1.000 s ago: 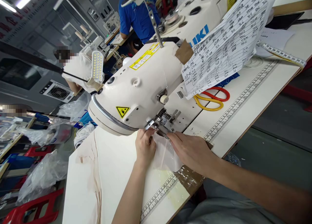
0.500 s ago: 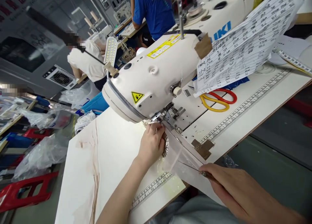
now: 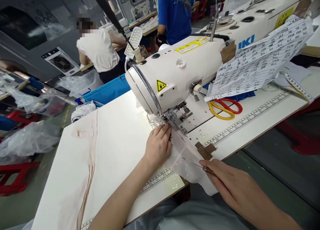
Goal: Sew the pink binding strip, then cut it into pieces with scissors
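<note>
A white sewing machine (image 3: 180, 73) stands on the white table (image 3: 112, 130). A thin pale fabric piece (image 3: 186, 156) runs from its presser foot (image 3: 172, 118) down over the table's front edge. My left hand (image 3: 157, 146) lies on the fabric just beside the presser foot, fingers curled and pressing it down. My right hand (image 3: 232, 186) is past the table edge, pinching the fabric's lower end together with a thin metal tool (image 3: 197, 165), and holds the piece taut.
Red and yellow scissors (image 3: 225, 106) lie right of the machine under a printed paper sheet (image 3: 257, 63). A pinkish garment (image 3: 87, 150) drapes on the table's left. Brown tape patches (image 3: 205, 150) sit near the front edge. Two people work at tables behind; plastic bags (image 3: 30, 140) lie on the floor.
My right hand has pulled back from the presser foot to beyond the table edge, drawing the fabric out long. My left hand stayed at the foot. The view swung left.
</note>
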{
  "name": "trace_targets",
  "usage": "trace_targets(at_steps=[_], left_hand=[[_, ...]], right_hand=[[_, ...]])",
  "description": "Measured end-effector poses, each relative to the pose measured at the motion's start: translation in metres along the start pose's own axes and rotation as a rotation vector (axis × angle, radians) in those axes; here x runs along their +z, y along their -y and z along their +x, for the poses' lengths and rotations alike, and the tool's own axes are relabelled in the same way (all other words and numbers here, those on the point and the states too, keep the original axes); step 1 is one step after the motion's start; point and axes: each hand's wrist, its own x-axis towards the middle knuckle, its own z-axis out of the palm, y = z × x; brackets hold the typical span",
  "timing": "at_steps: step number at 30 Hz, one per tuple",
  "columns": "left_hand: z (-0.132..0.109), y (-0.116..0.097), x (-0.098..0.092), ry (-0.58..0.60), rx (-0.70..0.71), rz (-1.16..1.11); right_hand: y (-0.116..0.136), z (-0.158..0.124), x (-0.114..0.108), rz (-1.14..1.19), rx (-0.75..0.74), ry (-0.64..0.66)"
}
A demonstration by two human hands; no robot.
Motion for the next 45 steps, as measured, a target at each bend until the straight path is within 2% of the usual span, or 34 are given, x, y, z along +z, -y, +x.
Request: trace_targets(at_steps=[8, 13, 19, 25, 45], left_hand=[[0.001, 0.0, 0.001, 0.008, -0.006, -0.009], [0.004, 0.001, -0.001, 0.026, -0.017, 0.015], [0.005, -0.007, -0.006, 0.076, -0.051, 0.065], [0.005, -0.016, -0.008, 0.098, -0.085, 0.117], [-0.002, -0.027, -0.009, 0.061, -0.044, 0.111]], right_hand=[[0.004, 0.008, -0.004, -0.097, -0.016, -0.005], [0.005, 0.017, -0.006, -0.156, -0.026, 0.041], [0.005, 0.028, -0.008, -0.216, -0.076, 0.065], [0.006, 0.033, -0.008, -0.2, -0.071, 0.079], [0.005, 0.049, -0.001, -0.187, -0.064, 0.112]])
